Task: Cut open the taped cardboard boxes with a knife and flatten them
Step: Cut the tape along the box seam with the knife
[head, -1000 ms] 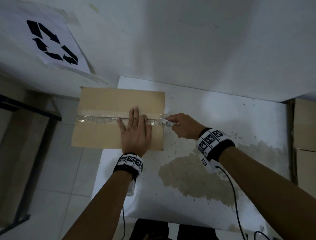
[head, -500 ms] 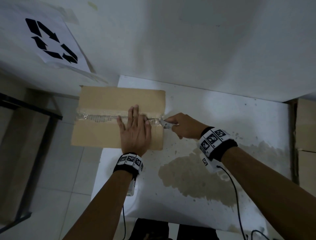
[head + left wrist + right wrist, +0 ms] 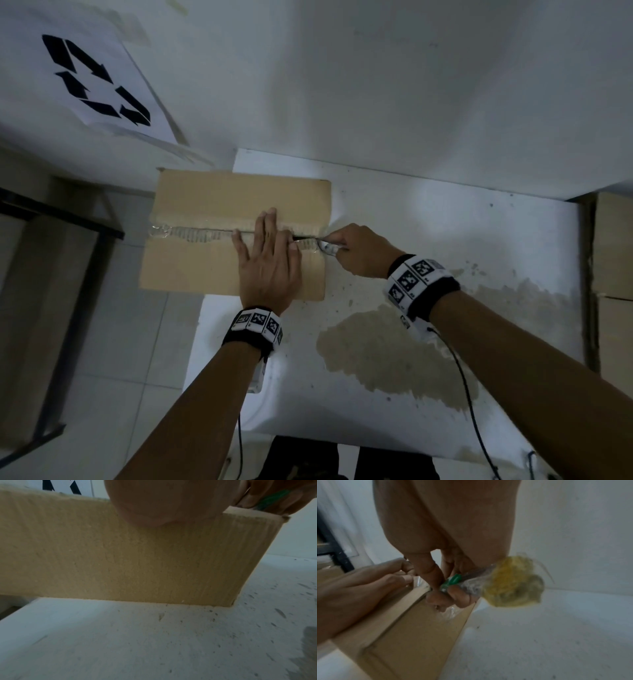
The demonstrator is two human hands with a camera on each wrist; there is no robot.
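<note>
A brown cardboard box [image 3: 205, 267] sits on the left part of the white table [image 3: 428, 240], overhanging its left edge. Clear crinkled tape [image 3: 191, 234] runs along the top seam. My left hand [image 3: 270, 260] lies flat on the box top, fingers straight across the seam. My right hand [image 3: 356, 250] grips a knife [image 3: 327, 247] at the seam's right end; its blade lies in the seam beside my left fingers. In the right wrist view the knife [image 3: 453, 580] shows a green part and a clear handle with a yellow clump behind it. The box's side wall [image 3: 137, 561] fills the left wrist view.
A brownish stain [image 3: 394, 356] marks the table in front of my right arm. More cardboard boxes [image 3: 613, 274] stand at the right edge. A recycling sign [image 3: 96, 78] hangs on the wall at upper left. A dark metal frame [image 3: 61, 219] stands left of the box.
The right hand with the knife has crept slightly left along the seam. The left hand stays pressed on the box top.
</note>
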